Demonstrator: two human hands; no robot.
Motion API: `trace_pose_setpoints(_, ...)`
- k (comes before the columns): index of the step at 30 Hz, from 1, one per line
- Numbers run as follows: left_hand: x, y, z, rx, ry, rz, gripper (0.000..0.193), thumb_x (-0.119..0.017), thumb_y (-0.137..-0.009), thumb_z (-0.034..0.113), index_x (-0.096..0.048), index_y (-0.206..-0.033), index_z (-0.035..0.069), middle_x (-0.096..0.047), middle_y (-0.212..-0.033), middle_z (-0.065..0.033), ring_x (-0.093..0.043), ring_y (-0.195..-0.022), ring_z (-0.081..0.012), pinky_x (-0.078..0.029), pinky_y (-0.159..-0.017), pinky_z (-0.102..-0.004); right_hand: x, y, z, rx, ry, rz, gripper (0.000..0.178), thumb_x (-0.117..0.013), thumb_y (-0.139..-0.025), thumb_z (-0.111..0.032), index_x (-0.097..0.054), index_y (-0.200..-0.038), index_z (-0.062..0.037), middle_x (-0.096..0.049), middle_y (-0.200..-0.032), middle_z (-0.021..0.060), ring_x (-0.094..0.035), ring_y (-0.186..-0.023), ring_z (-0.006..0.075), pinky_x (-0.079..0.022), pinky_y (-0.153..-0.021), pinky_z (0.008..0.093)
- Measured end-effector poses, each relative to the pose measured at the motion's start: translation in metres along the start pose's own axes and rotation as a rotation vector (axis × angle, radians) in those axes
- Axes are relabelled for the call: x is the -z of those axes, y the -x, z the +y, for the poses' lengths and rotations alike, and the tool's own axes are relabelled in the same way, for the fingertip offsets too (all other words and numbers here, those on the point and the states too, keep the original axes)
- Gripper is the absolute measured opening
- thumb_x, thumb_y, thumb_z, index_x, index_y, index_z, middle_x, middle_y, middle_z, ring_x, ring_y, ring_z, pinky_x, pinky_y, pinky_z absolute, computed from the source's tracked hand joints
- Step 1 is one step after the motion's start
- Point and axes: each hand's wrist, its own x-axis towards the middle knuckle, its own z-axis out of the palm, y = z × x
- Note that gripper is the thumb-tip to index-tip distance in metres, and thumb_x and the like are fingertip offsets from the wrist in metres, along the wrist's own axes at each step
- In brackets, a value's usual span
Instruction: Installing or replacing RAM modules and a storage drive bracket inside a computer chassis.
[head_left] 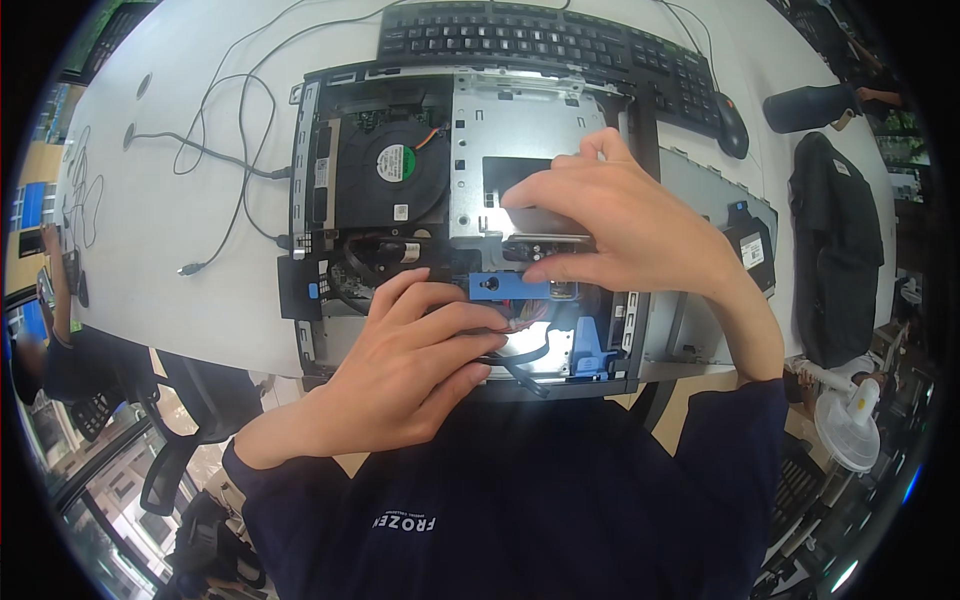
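Observation:
An opened desktop computer case [640, 330] lies in front of me on the table. My right hand [625, 220] curls over the front end of a silver metal drive bay [520, 120], thumb low near a blue plastic latch [492, 286], fingertips by a dark opening on its top. What lies between thumb and fingers looks like the end of a silver drive [547, 240], partly hidden. My left hand [420, 350] is closed at the case's near side around a black cable [535, 352], whose connector end sticks out to the right. Thin coloured wires [528, 316] run just above its fingertips.
Left of the bay sits a black fan [398, 170]. Cables [240, 170] trail from the case's left side. Behind lie a black keyboard [510, 40] and a mouse [732, 125]; right, a removed metal cover [700, 190], a black bag [838, 250] and a dark bottle [808, 107]. Other people sit nearby.

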Motion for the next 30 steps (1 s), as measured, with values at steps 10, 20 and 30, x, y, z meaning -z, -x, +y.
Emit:
trace_pose_setpoints(10, 0.009, -0.005, -0.007, -0.175, 0.033, 0.017, 0.042, -0.080, -0.070, -0.001, -0.075, -0.111, 0.007, -0.070, -0.121, -0.0034, -0.063, -0.108, -0.0275, -0.042, -0.113, -0.0510, -0.012, 0.003, 0.004, 0.035, 0.027, 0.097, 0.045, -0.086, -0.084, -0.026, -0.068, -0.121, -0.0084, -0.067, -0.087, 0.0049, -0.060, -0.084, 0.0240, -0.033, -0.101, 0.0407)
trace_pose_setpoints(20, 0.001, -0.007, 0.000, -0.218, 0.066, 0.022, 0.042, -0.080, -0.072, -0.003, -0.074, -0.112, 0.004, -0.071, -0.120, -0.0086, -0.063, -0.108, -0.0328, -0.051, -0.103, -0.0451, -0.016, 0.003, 0.001, 0.022, 0.083, 0.066, 0.040, -0.082, -0.087, -0.027, -0.067, -0.118, -0.0070, -0.072, -0.103, 0.0041, -0.065, -0.098, 0.0228, -0.037, -0.101, 0.0460)
trace_pose_setpoints(30, 0.002, -0.009, 0.005, -0.091, 0.131, 0.162, 0.036, -0.073, -0.082, -0.012, -0.072, -0.114, 0.003, -0.072, -0.110, -0.0110, -0.072, -0.089, -0.0272, -0.059, -0.085, -0.0395, -0.026, 0.004, 0.007, 0.048, 0.125, 0.114, 0.041, -0.081, -0.088, -0.030, -0.066, -0.119, -0.0073, -0.071, -0.103, 0.0034, -0.065, -0.099, 0.0225, -0.038, -0.100, 0.0463)
